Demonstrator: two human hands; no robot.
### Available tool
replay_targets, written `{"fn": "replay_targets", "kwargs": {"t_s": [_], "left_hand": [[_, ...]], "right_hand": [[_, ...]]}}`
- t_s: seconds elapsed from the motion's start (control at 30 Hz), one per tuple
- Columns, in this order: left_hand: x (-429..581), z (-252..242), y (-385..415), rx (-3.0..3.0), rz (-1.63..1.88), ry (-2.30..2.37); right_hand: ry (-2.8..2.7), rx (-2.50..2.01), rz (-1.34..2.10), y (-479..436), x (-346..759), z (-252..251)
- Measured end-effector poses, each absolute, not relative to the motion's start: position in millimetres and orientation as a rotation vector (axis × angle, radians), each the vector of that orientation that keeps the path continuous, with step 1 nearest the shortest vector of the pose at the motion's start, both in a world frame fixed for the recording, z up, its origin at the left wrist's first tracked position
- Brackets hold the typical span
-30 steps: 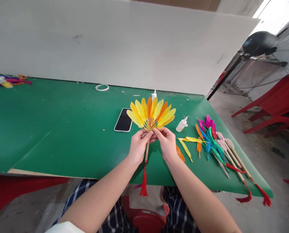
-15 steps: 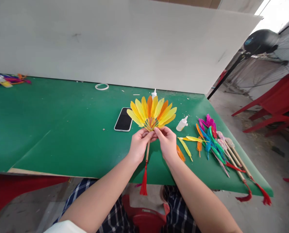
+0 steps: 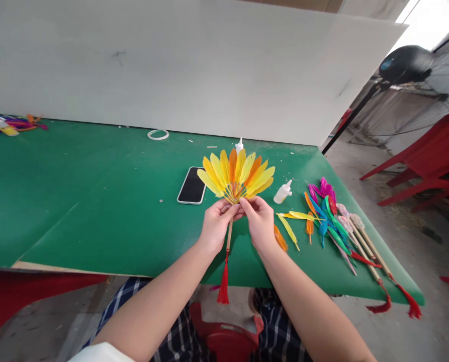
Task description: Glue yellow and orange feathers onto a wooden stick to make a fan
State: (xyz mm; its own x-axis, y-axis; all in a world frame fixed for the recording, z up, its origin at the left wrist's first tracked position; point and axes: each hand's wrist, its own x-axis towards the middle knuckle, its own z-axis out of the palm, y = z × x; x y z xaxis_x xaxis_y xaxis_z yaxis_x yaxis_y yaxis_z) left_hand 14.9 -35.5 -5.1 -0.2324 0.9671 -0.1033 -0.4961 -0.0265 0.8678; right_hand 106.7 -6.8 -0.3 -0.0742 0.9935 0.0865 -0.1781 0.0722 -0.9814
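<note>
A feather fan (image 3: 240, 173) of yellow and orange feathers is held upright over the table's front part. My left hand (image 3: 217, 225) pinches its base from the left, at the top of the wooden handle (image 3: 229, 235). On the other side my right hand (image 3: 260, 221) is closed on the base too, its thumb pressed at the feather roots. The fingertips behind the base are partly hidden. From the handle's lower end hangs a red tassel (image 3: 223, 284). Loose yellow feathers (image 3: 290, 231) and an orange feather (image 3: 280, 238) lie right of my right hand.
Behind the fan are a phone (image 3: 192, 186) and a partly hidden white bottle (image 3: 240, 145). A glue bottle (image 3: 283, 192) lies to the right. Colourful feathers (image 3: 324, 221) and tasselled sticks (image 3: 363, 241) fill the green table's (image 3: 96, 201) right end. A white ring (image 3: 158, 134) lies near the board (image 3: 171, 65).
</note>
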Motion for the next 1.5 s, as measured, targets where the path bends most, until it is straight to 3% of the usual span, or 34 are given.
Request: {"fn": "replay_targets", "kwargs": {"t_s": [0.97, 1.5], "left_hand": [[14.6, -6.0, -36.3, 0.650, 1.575, 1.015], [14.8, -8.2, -34.7, 0.653, 1.628, 1.065]], "right_hand": [[-1.198, -0.962, 1.273, -5.7, 106.3, -4.5], [-1.107, -0.890, 1.461, -6.2, 103.7, -4.8]]}}
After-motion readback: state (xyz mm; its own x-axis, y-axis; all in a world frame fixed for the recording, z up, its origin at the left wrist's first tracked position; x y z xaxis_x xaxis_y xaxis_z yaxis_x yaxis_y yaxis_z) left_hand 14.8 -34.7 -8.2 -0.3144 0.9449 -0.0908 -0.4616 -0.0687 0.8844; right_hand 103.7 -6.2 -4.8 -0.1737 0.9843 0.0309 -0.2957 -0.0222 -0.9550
